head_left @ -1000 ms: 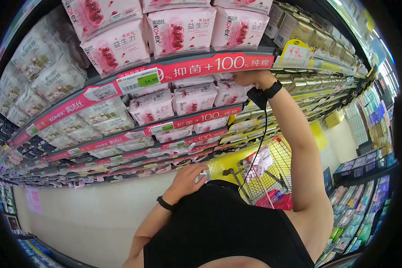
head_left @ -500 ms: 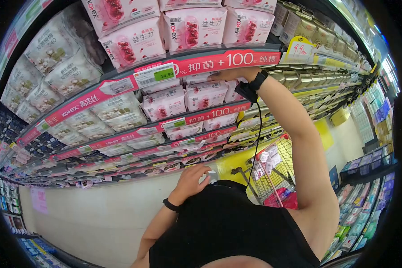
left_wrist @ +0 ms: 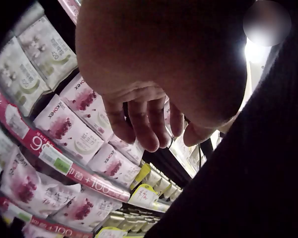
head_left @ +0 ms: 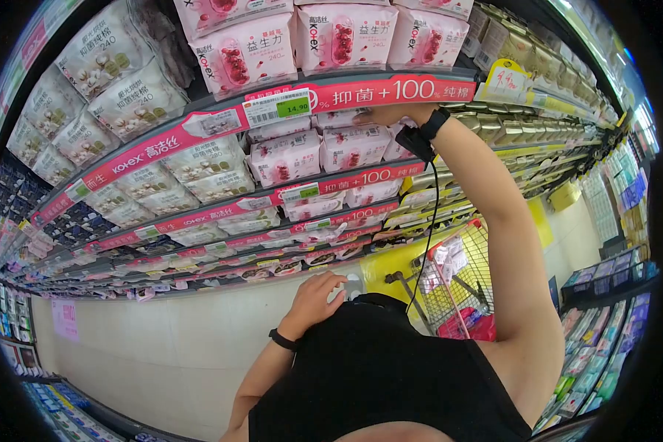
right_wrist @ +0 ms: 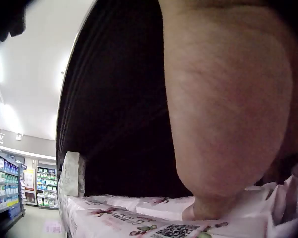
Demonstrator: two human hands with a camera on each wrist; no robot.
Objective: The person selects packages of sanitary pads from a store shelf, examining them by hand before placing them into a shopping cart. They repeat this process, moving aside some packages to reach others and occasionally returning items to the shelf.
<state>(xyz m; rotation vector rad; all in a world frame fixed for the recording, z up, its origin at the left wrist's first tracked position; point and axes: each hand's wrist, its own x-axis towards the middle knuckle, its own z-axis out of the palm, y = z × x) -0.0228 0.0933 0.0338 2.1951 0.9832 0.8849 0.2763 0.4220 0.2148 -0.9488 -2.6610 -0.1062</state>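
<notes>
My right hand [head_left: 394,113] reaches under the upper shelf's front strip, over the pink-and-white Kotex sanitary pad packs [head_left: 355,147] on the shelf below. In the right wrist view the heel of this hand [right_wrist: 228,109] looms large, and a fingertip comes down at the top of a pink pack [right_wrist: 139,210]; the other fingers are mostly hidden. My left hand [head_left: 317,300] hangs loosely curled in front of the black top, holding nothing. Its relaxed fingers [left_wrist: 144,129] show in the left wrist view, with pink packs [left_wrist: 69,129] on the shelves beyond.
Larger pink packs [head_left: 346,37] fill the shelf above, behind a pink price strip [head_left: 376,91]. White cotton-print packs [head_left: 136,99] stand to the left, gold packs [head_left: 519,51] to the right. Below my right arm is a shopping cart [head_left: 460,276]. A black cable [head_left: 429,221] dangles from the right wrist.
My right hand has moved left along the shelf and farther over the pink packs. The shelves have shifted rightward in view as the head turned. The left hand stays in front of the body.
</notes>
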